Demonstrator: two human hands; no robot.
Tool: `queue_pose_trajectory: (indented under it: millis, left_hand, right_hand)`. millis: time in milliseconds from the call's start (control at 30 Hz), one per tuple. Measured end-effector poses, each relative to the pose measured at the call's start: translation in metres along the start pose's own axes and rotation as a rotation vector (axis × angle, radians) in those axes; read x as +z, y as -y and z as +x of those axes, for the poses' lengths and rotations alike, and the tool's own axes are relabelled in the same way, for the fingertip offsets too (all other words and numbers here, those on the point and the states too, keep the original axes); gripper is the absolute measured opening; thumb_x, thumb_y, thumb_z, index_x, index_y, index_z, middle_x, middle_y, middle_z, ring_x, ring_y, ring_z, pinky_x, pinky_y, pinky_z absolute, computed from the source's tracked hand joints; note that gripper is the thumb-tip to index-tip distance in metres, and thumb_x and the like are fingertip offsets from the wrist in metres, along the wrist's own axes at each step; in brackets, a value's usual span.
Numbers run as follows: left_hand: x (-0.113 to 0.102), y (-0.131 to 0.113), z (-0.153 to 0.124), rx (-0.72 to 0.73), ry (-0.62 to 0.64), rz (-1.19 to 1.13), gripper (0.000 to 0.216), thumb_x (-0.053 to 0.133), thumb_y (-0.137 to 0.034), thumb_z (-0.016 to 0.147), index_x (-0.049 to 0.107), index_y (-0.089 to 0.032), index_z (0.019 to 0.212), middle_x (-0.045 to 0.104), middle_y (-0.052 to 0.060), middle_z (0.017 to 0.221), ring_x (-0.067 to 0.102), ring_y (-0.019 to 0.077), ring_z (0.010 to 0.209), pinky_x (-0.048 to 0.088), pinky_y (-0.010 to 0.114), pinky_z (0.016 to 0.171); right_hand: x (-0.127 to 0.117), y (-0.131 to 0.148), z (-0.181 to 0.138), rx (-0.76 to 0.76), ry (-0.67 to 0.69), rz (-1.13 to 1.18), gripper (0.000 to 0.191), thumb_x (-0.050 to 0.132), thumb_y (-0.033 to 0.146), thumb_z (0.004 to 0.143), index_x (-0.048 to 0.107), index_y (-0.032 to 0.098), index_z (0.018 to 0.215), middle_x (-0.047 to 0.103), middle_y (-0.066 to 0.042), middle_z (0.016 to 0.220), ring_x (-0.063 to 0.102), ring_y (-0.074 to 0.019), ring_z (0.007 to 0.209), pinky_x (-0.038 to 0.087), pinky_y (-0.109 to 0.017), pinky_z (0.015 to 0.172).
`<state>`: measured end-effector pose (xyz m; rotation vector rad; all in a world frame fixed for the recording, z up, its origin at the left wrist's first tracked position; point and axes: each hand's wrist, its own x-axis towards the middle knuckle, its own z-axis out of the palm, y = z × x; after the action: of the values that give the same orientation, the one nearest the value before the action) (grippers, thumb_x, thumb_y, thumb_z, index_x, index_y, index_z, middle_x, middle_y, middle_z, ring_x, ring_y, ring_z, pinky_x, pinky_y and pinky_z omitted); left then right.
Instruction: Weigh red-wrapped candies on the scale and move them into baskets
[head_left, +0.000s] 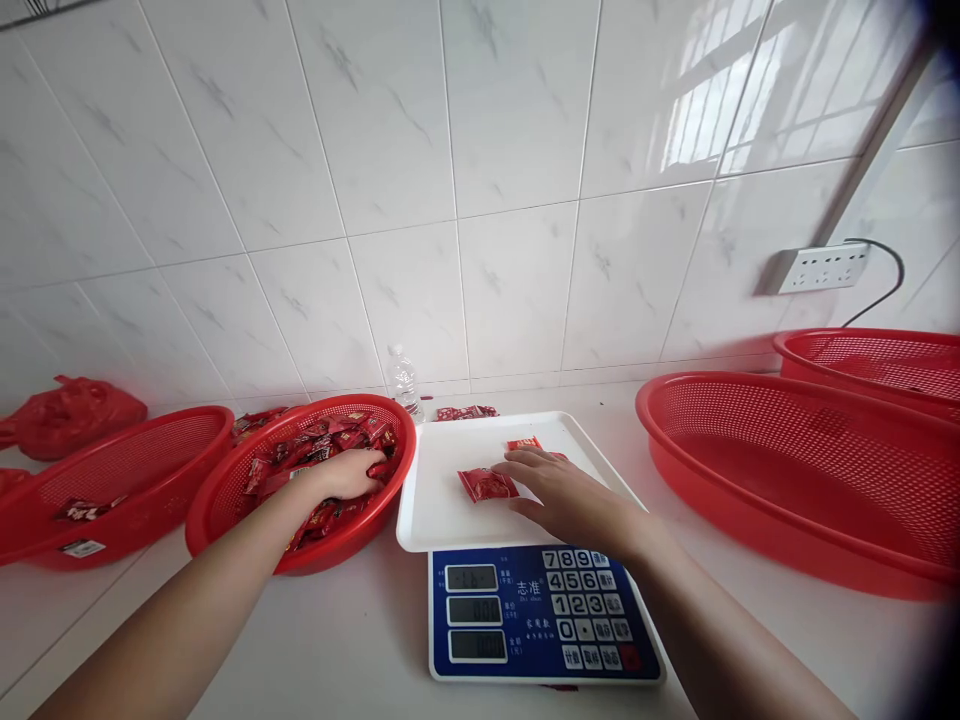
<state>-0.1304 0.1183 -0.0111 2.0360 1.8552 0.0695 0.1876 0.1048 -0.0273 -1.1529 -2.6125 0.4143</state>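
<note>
Think of a clock face with its middle on the white tray [435,460] and 12 o'clock at the wall. The right hand [559,495] is over the tray with its fingers spread a bit wide. Its fingertips are at the edge of a red packet [476,485], left of the tray's middle, toward 9 o'clock. A smaller packet [523,443] lies on the tray near 12 o'clock.

The left hand [356,475] is in the full red basket [360,540] at 9 o'clock, down among many packets. Its fingers are partly hidden, so I cannot tell if they hold one.

The blue keypad [585,605] is at 6 o'clock, under the right arm. If that arm dips, I think it could push a button by mistake. If the right hand leans on the tray, the scale might show too much weight. The basket's rim is just beside the tray, so a bump from it might shake the scale. Packets could also spill over the rim if the left hand pulls up too many. The clear bottle [403,380], near 10 or 11 o'clock, might tip if the basket gets shoved back.
</note>
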Motion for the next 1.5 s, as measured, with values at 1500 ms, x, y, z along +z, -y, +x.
queue_pose_trajectory:
  millis: [1500]
  left_hand:
    - [0.048,-0.146,-0.024,0.477,-0.266,-0.985,0.032,0.054,-0.038,0.086,0.057,-0.022,0.113,0.064,0.006,0.100,0.063,0.0171,0.079,0.052,0.027,0.069]
  right_hand:
    - [-0.032,-0.002,-0.016,-0.027,-0.284,0.777,0.044,0.052,0.029,0.086,0.047,0.025,0.130,0.067,-0.002,0.084,0.064,-0.0151,0.074,0.055,-0.034,0.069]
